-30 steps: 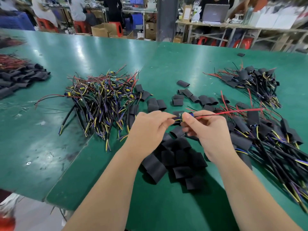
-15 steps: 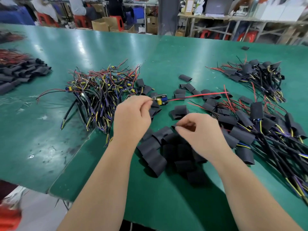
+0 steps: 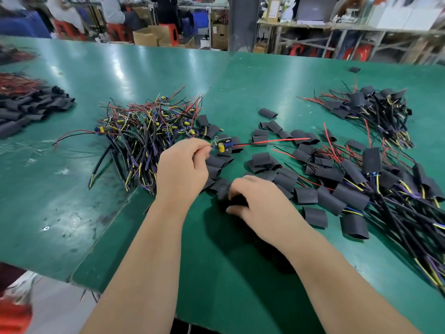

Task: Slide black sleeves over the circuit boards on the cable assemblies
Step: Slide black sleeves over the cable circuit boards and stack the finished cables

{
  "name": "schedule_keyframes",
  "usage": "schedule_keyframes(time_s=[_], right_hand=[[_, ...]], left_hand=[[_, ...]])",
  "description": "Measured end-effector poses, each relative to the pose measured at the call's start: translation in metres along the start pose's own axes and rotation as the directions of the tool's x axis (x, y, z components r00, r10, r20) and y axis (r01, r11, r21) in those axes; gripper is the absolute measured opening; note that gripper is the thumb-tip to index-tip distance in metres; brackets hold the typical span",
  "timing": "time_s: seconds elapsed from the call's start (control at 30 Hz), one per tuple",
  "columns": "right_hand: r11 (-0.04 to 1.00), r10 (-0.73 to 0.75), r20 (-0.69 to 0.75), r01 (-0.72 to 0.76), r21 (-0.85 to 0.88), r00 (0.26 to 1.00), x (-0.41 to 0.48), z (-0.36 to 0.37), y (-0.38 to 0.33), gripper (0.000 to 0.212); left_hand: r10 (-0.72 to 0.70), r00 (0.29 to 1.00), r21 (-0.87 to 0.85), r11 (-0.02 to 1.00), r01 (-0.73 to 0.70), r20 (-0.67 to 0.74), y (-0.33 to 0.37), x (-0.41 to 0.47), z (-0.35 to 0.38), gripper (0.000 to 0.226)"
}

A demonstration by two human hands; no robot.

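Observation:
My left hand (image 3: pixel 183 167) pinches a cable assembly by its small circuit board (image 3: pixel 222 143), which carries a yellow capacitor and a blue part; its red wire (image 3: pixel 272 141) trails to the right. Below and to the right, my right hand (image 3: pixel 260 201) curls its fingers round a black sleeve (image 3: pixel 237 201) at the near edge of the loose sleeve pile (image 3: pixel 265 160). A heap of bare cable assemblies (image 3: pixel 149 131) lies left of my left hand. Sleeved assemblies (image 3: pixel 385 184) are spread out on the right.
The green table (image 3: pixel 72 189) has a front edge near my elbows. Another sleeved bundle (image 3: pixel 370 109) lies at the far right, and a stack of black sleeves (image 3: pixel 31 107) at the far left. People, stools, boxes and shelves stand beyond the table.
My hands have separated: the left kept the circuit board and moved it up and left, while the right let go, dropped toward the near sleeves and closed on one.

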State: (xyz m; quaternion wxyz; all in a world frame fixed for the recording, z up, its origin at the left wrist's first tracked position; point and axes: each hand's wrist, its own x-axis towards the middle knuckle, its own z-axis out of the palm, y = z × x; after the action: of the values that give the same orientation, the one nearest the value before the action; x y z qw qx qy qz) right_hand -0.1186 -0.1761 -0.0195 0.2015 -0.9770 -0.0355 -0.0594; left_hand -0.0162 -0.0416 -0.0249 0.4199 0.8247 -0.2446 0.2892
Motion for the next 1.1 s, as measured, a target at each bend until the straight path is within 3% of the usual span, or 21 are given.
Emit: schedule_keyframes(time_s=[0.1,0.23,0.3,0.43,0.5,0.6,0.8,0.87,0.93,1.03,1.1], right_hand=[[0.997,0.082,-0.072,-0.081,0.017,0.994,0.001,-0.002,0.009,0.022],[0.986,0.156,0.038,-0.157,0.047,0.987,0.001,0.002,0.017,0.051],[0.988,0.148,0.041,-0.15,0.046,0.988,0.002,0.002,0.017,0.044],[0.994,0.105,-0.184,-0.107,-0.001,0.977,0.001,0.0,0.015,0.015],[0.993,0.116,-0.28,-0.122,-0.003,0.953,-0.001,-0.002,0.017,0.025],[0.981,0.163,-0.37,-0.109,0.163,0.915,-0.001,-0.006,0.022,0.045],[0.921,0.278,-0.406,-0.121,0.372,0.871,0.001,-0.01,0.034,0.05],[0.757,0.422,-0.374,-0.094,0.647,0.826,0.002,-0.016,0.036,0.038],[0.412,0.544,-0.292,0.053,0.91,0.787,0.001,-0.023,0.039,0.031],[-0.037,0.604,-0.166,0.236,0.971,0.78,-0.001,-0.035,0.046,0.019],[-0.302,0.592,-0.085,0.318,0.899,0.801,-0.004,-0.04,0.048,0.029]], left_hand=[[-0.015,0.999,0.001,1.0,0.015,-0.042,0.001,0.001,-0.003,0.013],[-0.023,0.998,-0.006,1.0,0.023,-0.053,0.004,0.001,-0.004,0.012],[-0.023,0.998,-0.006,1.0,0.023,-0.05,0.004,0.001,-0.004,0.012],[-0.031,0.998,-0.007,1.0,0.031,-0.052,0.004,0.001,-0.003,0.012],[-0.033,0.998,-0.009,0.999,0.033,-0.054,0.003,0.001,-0.003,0.012],[-0.03,0.998,-0.013,0.999,0.029,-0.054,0.003,0.001,-0.003,0.012],[-0.023,0.998,-0.023,0.999,0.022,-0.06,0.004,0.001,-0.003,0.014],[-0.024,0.997,-0.029,0.999,0.022,-0.068,0.004,0.001,-0.003,0.014],[-0.022,0.997,-0.031,0.999,0.02,-0.073,0.003,0.001,-0.004,0.014],[-0.025,0.997,-0.034,0.999,0.023,-0.073,0.003,0.001,-0.003,0.015],[-0.031,0.997,-0.034,0.999,0.029,-0.077,0.003,0.001,-0.003,0.014]])
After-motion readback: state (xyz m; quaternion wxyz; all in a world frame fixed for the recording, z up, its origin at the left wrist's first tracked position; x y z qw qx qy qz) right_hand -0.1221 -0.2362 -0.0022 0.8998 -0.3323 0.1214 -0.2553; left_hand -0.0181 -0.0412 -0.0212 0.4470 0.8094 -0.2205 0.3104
